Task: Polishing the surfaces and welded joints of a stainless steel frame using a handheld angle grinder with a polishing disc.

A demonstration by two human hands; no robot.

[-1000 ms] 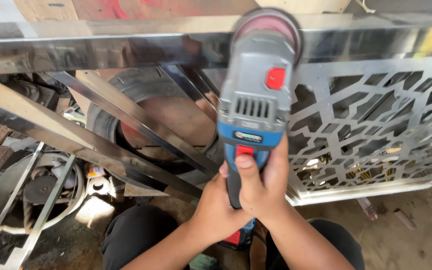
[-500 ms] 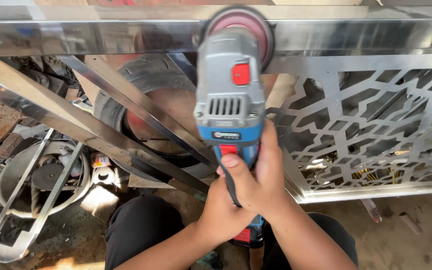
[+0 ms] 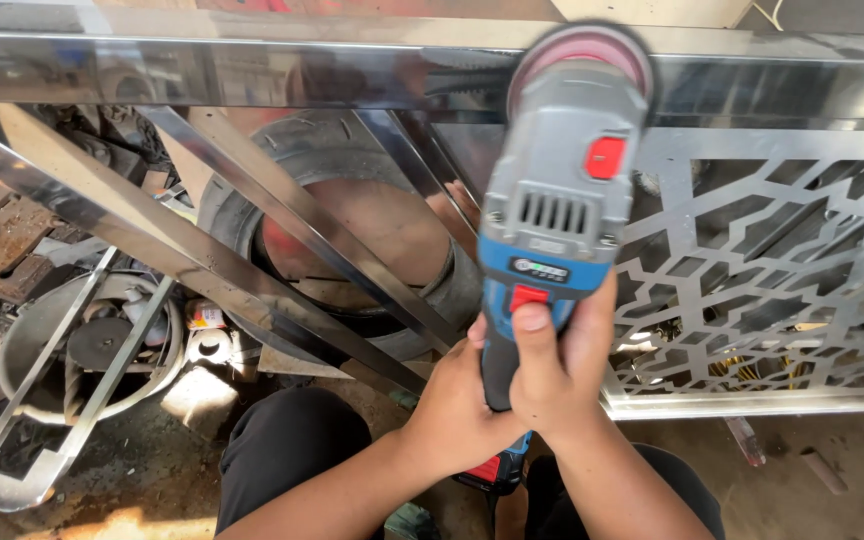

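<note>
Both hands are gripping a grey and blue cordless angle grinder [image 3: 552,225] by its slim handle. The right hand [image 3: 560,362] is wrapping the handle from the right, fingers curled tight around it and the thumb pressing flat on the red slide switch. The left hand [image 3: 460,405] is clasping lower down from the left, fingers closed around the grip just above the battery; its fingertips are hiding behind the tool.

The pinkish sanding disc [image 3: 580,55] is sitting at the top polished steel rail [image 3: 252,70] of a stainless gate frame, apparently touching it, though the contact line is hidden by the tool body. Judging from this, keeping the disc at a shallow tilt with light, even pressure and sliding along the rail's length should be avoiding gouges in the mirror finish.

To the right, the laser-cut patterned panel [image 3: 782,270] is lying just below the rail, so the disc edge is needing to stay above it. To the left, 2 diagonal steel bars [image 3: 282,215] are running beneath, with a tyre [image 3: 322,160] behind; the rail itself is offering open travel leftward.
</note>
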